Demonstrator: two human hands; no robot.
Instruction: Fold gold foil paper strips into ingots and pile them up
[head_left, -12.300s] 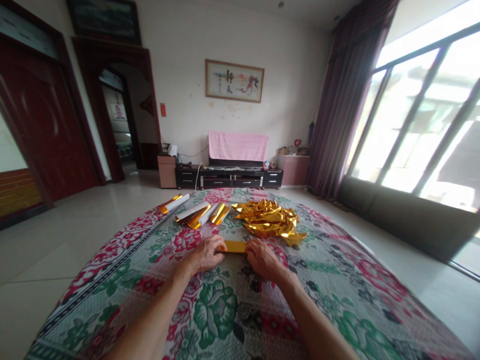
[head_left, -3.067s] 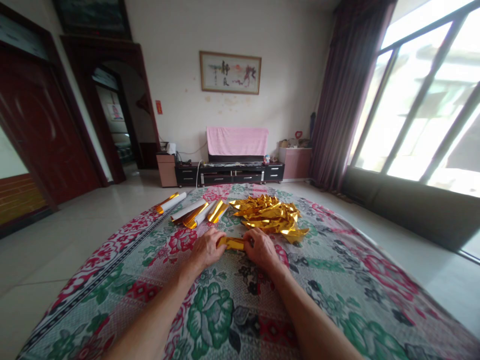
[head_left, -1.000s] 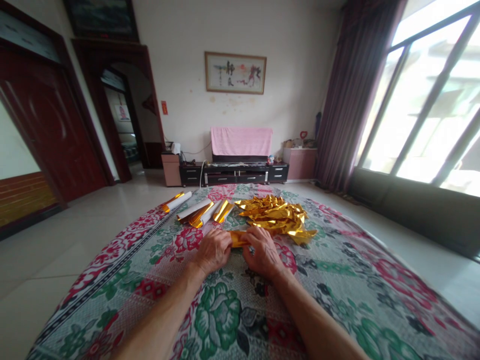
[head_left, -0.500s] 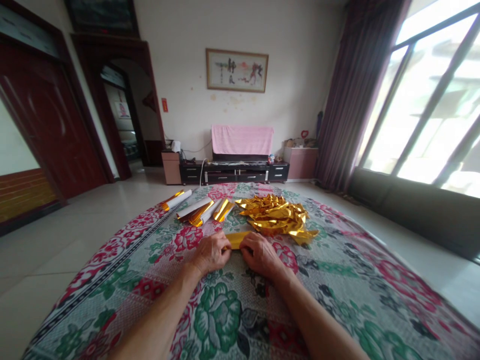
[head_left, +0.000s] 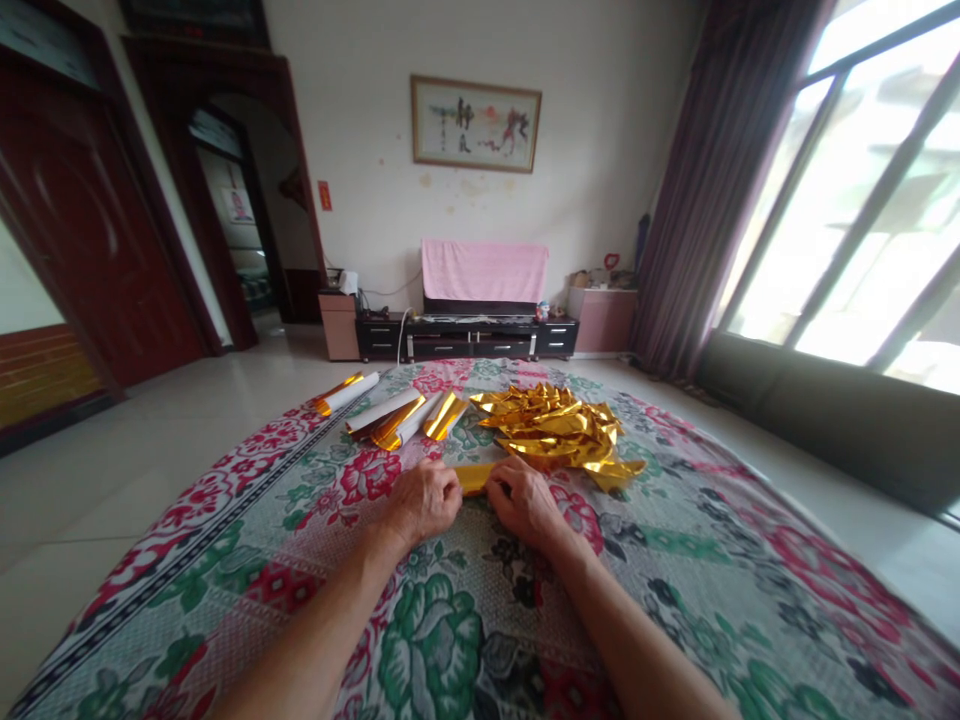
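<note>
A strip of gold foil paper point(head_left: 474, 478) stretches between my two hands, just above or on the flowered cloth. My left hand point(head_left: 424, 500) is closed on its left end, knuckles up. At the other end, my right hand point(head_left: 526, 503) grips the strip with curled fingers; the fingertips of both are partly hidden. Beyond my right hand lies a heap of folded, pointed gold foil pieces point(head_left: 559, 425). Several loosely rolled gold sheets with white backs point(head_left: 386, 412) rest ahead of my left hand.
A floral cloth point(head_left: 431, 640) covers the round-edged table under my arms. Past its far edge stands a low black TV cabinet point(head_left: 442, 345) with a pink cloth point(head_left: 484, 268) above it. A dark sofa-like piece point(head_left: 832, 430) runs along the right, under the window.
Both hands keep hold of the foil strip, nearly in place. My right hand's fingers have shifted slightly. The whole view has tilted a little.
</note>
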